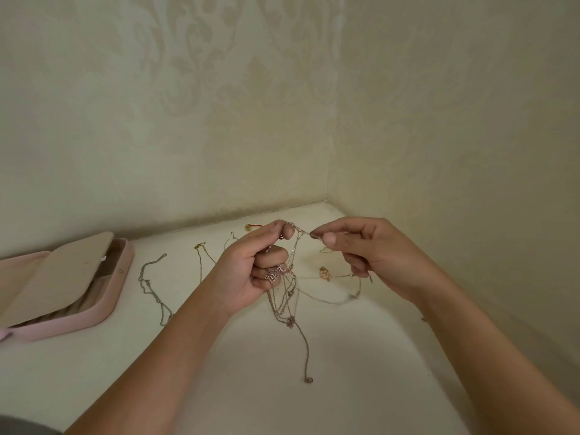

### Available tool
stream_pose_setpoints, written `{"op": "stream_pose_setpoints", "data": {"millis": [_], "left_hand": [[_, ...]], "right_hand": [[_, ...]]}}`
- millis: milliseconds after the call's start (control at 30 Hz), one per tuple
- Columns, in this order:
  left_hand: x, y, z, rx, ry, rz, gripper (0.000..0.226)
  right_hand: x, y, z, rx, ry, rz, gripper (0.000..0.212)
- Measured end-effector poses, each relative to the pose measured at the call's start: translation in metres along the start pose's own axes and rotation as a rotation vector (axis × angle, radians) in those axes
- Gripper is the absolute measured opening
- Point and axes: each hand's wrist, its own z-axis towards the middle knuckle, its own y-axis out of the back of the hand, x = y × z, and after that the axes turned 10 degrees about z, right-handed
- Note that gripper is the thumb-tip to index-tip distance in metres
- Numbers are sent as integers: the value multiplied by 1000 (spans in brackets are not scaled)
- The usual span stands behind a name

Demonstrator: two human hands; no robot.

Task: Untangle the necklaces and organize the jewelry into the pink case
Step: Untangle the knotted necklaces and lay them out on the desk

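Above a white table (314, 409), a person is holding up a knot of tangled necklaces (287, 296), its tails hanging straight down, the left hand (251, 271) closing its grip round the bunched chains while the right hand (370, 255) is pinching one strand just beside it. That short taut strand is running sideways between the two grips, so the coming pull looks likely to go rightward, away from the left hand. Farther back, separate chains (146, 282) are lying spread out, and the pink case (123, 268) is sitting open well to the left, nearer the left hand.
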Motion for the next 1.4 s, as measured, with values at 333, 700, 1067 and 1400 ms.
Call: {"op": "stream_pose_setpoints", "data": {"millis": [333, 700, 1067, 1400], "left_hand": [[2, -3, -2, 62, 12, 80, 29], [2, -1, -1, 73, 15, 62, 29], [1, -4, -1, 41, 33, -33, 31], [1, -1, -2, 87, 11, -49, 24]], "right_hand": [[-7, -23, -1, -73, 57, -125, 14], [-3, -23, -3, -98, 31, -60, 16], [-11, -20, -1, 40, -66, -190, 7], [-15, -19, 5, -143, -106, 108, 7]]}}
